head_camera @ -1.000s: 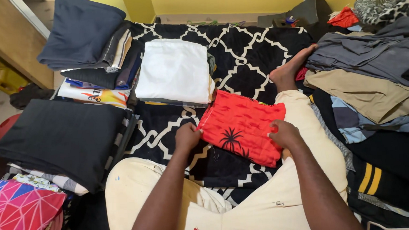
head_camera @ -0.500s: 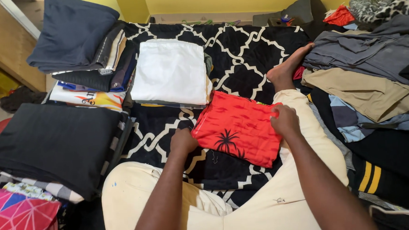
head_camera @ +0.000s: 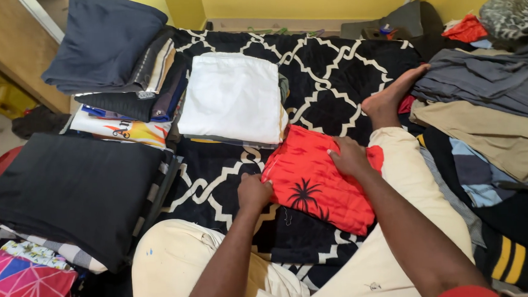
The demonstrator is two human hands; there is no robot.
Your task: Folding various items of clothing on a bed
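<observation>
Our left hand pinching the red shirt's edge, right hand spread flat on it, white stack close at eleven o'clock, black palm print on the red cloth

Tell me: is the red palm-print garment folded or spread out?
Folded: the red garment lies as a compact rectangle on the black patterned blanket, left hand at its edge, right hand pressing on top.

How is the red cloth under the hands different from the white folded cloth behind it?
The red cloth bears black palm tree prints; the white cloth is plain. The red cloth lies at an angle on the patterned blanket, while the white cloth tops a stack. The left hand and right hand touch the red cloth; nothing touches the white cloth. Both are folded flat.
</observation>
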